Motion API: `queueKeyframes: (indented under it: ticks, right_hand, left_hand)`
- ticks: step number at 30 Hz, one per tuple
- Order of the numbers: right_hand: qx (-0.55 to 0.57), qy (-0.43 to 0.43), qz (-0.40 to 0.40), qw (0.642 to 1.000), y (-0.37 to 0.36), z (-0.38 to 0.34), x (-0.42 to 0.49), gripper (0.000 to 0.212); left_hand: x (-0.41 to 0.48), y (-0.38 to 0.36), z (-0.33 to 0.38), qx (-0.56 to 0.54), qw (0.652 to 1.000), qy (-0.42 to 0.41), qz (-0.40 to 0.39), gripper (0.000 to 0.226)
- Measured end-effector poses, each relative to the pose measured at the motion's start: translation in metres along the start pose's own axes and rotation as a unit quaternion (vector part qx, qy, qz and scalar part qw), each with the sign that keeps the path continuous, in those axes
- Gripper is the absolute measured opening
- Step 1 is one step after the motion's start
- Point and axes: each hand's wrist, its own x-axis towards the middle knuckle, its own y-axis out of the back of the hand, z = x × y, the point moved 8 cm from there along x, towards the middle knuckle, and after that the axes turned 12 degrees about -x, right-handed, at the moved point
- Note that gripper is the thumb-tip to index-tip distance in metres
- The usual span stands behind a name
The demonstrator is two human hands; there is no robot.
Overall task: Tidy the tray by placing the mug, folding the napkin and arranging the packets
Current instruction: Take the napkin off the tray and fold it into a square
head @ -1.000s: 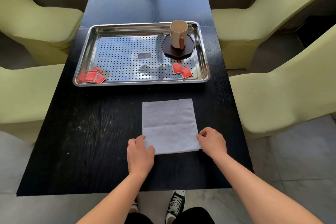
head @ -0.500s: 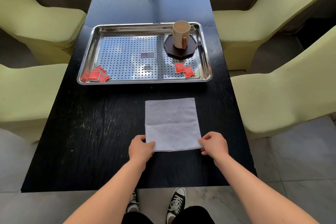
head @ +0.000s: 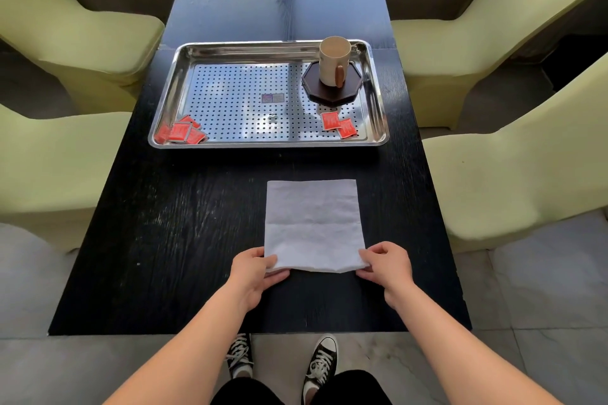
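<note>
My fingers [head: 270, 265] have just pinched the napkin [head: 313, 223] by its near corners, lifting that edge; folding can begin.

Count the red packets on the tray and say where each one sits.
About 6. Four or so overlap in a pile at the tray's near-left corner; more may be hidden beneath. Two more lie touching at the near-right, in front of the mug's coaster.

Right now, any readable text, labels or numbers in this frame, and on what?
None can be read.
Small rectangular sticker on the perforated steel tray: print too small.
Red square packets: pale markings, blurred.
Beige mug with brown handle: faint dark mark near its base, illegible.
</note>
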Motion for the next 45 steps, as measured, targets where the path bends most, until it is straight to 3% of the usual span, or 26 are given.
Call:
queueKeyframes:
  ticks: [7,12,14,18,21,25,29,33,39,41,45]
  right_hand:
    - [0.081,0.005,-0.01,0.997,0.001,0.006,-0.01,0.027]
    - [0.102,0.013,-0.069,0.992,0.002,0.007,-0.023,0.039]
    - [0.096,0.017,-0.09,0.991,0.001,0.008,-0.029,0.034]
    - [0.107,0.022,-0.126,0.986,0.001,0.013,-0.04,0.017]
    - [0.122,0.028,-0.132,0.983,0.005,0.016,-0.047,0.029]
    - [0.088,0.075,-0.148,0.982,0.007,0.016,-0.058,0.048]
    - [-0.012,0.144,-0.116,0.983,0.01,0.008,-0.064,0.045]
    - [-0.008,0.165,-0.078,0.983,0.011,-0.004,-0.062,0.028]
    - [-0.076,0.249,-0.002,0.966,0.015,-0.035,-0.054,0.014]
    - [-0.084,0.284,-0.011,0.955,0.015,-0.045,-0.055,0.018]
    - [-0.1,0.273,-0.061,0.955,0.005,-0.054,-0.044,0.015]
  left_hand:
    - [-0.007,0.011,-0.007,-0.045,0.998,0.032,-0.009,0.026]
    - [-0.016,0.021,-0.016,-0.07,0.996,0.056,-0.022,0.027]
    - [-0.021,0.026,-0.017,-0.063,0.996,0.055,-0.032,0.028]
    - [-0.032,0.04,-0.012,-0.014,0.999,0.007,-0.042,0.035]
    - [-0.043,0.052,-0.007,0.018,0.997,-0.046,-0.053,0.046]
    - [-0.054,0.059,-0.003,0.037,0.995,-0.067,-0.07,0.031]
    - [-0.057,0.057,0.002,0.064,0.991,-0.085,-0.084,0.045]
    - [-0.056,0.049,0.014,0.109,0.978,-0.152,-0.097,0.024]
    - [-0.045,0.041,0.047,0.197,0.939,-0.281,-0.023,0.014]
    - [-0.043,0.036,0.056,0.214,0.928,-0.304,-0.024,0.014]
    - [-0.033,0.026,0.064,0.213,0.938,-0.269,-0.047,0.014]
